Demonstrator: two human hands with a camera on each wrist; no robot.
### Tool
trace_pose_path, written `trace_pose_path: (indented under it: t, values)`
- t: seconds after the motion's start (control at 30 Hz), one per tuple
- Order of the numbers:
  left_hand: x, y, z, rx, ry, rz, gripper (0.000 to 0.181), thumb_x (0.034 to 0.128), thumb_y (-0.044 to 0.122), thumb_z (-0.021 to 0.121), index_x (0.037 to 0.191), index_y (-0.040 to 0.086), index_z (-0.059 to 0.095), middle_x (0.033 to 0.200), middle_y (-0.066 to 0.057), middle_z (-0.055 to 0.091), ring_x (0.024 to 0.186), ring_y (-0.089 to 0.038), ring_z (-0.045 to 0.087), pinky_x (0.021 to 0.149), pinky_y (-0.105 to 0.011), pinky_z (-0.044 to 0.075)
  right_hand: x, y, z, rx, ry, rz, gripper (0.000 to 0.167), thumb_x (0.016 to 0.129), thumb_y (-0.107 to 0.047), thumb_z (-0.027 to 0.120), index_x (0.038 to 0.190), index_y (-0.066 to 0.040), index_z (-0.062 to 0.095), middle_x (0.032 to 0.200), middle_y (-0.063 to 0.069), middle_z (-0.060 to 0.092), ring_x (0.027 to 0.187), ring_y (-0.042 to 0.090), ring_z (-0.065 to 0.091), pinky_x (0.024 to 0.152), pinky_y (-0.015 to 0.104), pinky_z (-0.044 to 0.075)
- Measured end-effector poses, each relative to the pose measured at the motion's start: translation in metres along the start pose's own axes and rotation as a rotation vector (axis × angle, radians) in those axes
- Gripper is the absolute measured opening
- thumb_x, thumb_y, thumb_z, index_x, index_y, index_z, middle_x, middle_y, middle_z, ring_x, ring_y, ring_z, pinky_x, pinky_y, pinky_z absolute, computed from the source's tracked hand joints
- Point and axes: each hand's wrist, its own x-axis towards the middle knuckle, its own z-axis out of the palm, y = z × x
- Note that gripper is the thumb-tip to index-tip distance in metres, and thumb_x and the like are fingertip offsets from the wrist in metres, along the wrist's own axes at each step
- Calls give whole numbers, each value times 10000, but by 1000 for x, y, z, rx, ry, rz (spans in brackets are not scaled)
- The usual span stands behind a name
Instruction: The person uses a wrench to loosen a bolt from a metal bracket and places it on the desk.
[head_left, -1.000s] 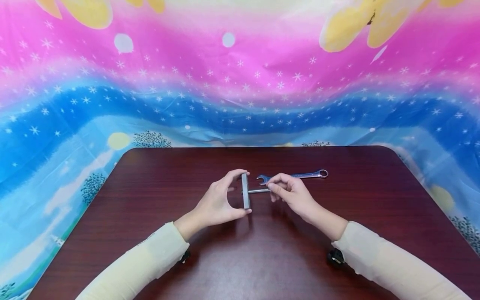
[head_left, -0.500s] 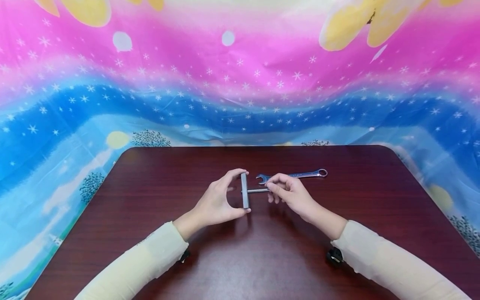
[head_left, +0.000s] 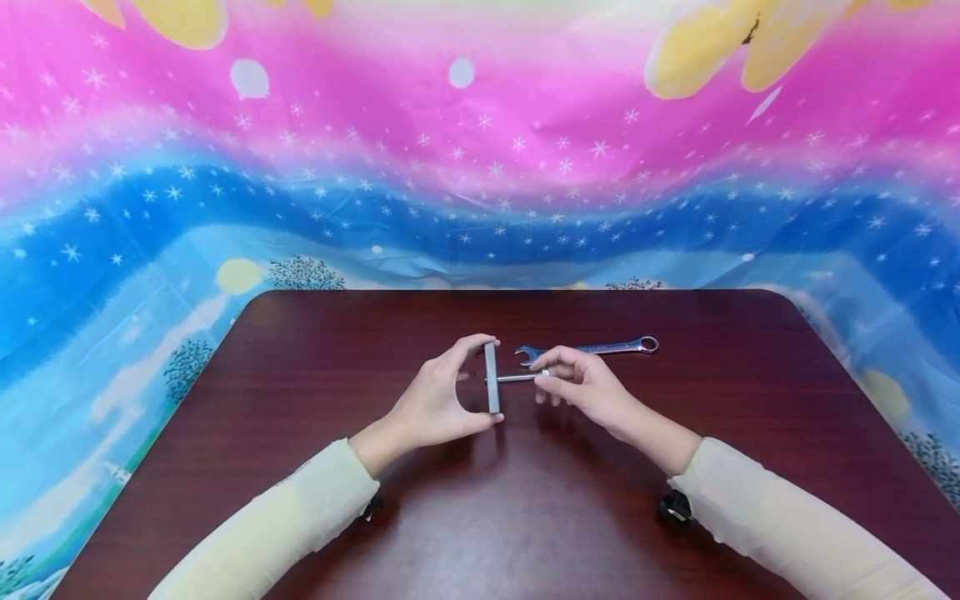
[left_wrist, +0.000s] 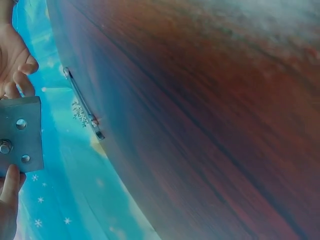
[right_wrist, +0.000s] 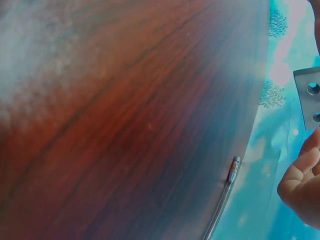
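Note:
My left hand (head_left: pixel 431 404) holds a grey metal plate (head_left: pixel 492 379) upright above the table, thumb on its lower edge and fingers on its upper edge. Drilled holes show in the plate's face in both wrist views. A long bolt (head_left: pixel 517 378) passes through the plate's middle and sticks out to the right. My right hand (head_left: pixel 588 387) pinches the bolt's right end between thumb and fingers. A hex-shaped end (left_wrist: pixel 5 146) of the bolt, perhaps with a nut, shows on the plate's left side. Behind my right hand a combination wrench (head_left: pixel 615 347) lies on the table, partly covered.
The dark red-brown wooden table (head_left: pixel 360 333) has rounded far corners. A patterned pink and blue cloth (head_left: pixel 480 167) hangs behind and along its sides. Black wrist gear (head_left: pixel 675 507) sits under the right sleeve.
My right fingers have shifted slightly on the bolt's end, and a bit of that end now shows between them. The plate and my left hand stay nearly in place.

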Motion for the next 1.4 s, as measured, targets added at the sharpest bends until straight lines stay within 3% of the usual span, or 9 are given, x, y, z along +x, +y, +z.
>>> trace_pose_path:
  t: [0.23,0.37,0.57,0.77,0.93,1.2,1.3,1.4]
  values:
    - [3,1,2,-8,-5,-1,899,680,214,911,1425,199,409,1377,19,565,1205,-128,596,913,-351,588,1,-1,0,-7,44,4,212,1013,-175,567,1099,6,634,706,33,646,631,167,568,568,290,488]
    - [3,1,1,-9,-8,-13,909,677,205,914,1429,195,404,1381,15,563,1223,-134,585,923,-351,584,1,1,-1,-32,56,-23,209,957,-96,641,1113,43,635,819,96,669,726,160,615,662,279,549]
    - [3,0,1,-12,-14,-25,916,678,208,915,1435,200,397,1390,17,557,1243,-135,572,939,-352,577,1,2,-2,-64,35,-56,250,900,-40,696,1138,17,642,1024,207,659,822,143,610,736,241,538]
    - [2,0,2,-6,-4,-7,919,672,183,917,1432,192,401,1386,3,563,1233,-141,582,931,-361,581,0,2,-4,-26,-13,-2,251,991,-124,596,1177,43,615,809,109,698,717,150,645,675,329,567]
    - [1,0,2,-12,0,-2,914,670,173,916,1428,191,405,1378,5,568,1228,-142,586,924,-367,584,1,3,-3,-49,31,-21,223,1021,-166,550,1120,8,648,725,20,678,648,156,589,579,313,503]
    - [1,0,0,-10,2,-17,899,680,176,912,1424,186,407,1379,3,566,1238,-151,580,933,-357,579,1,3,-2,-90,53,-63,287,899,-46,698,1164,44,634,1054,183,654,815,131,612,724,231,538]
    - [1,0,0,-10,2,-16,903,675,163,913,1424,182,409,1378,-3,567,1228,-157,587,932,-363,580,1,3,-2,-55,29,-49,303,915,-47,681,1186,70,615,1024,226,677,835,171,653,741,258,561]
    - [1,1,0,-9,5,-15,906,669,158,916,1422,183,412,1376,-1,569,1222,-154,592,929,-363,581,1,2,-3,-25,9,-22,278,954,-75,639,1195,60,609,923,182,709,827,254,682,731,318,584]
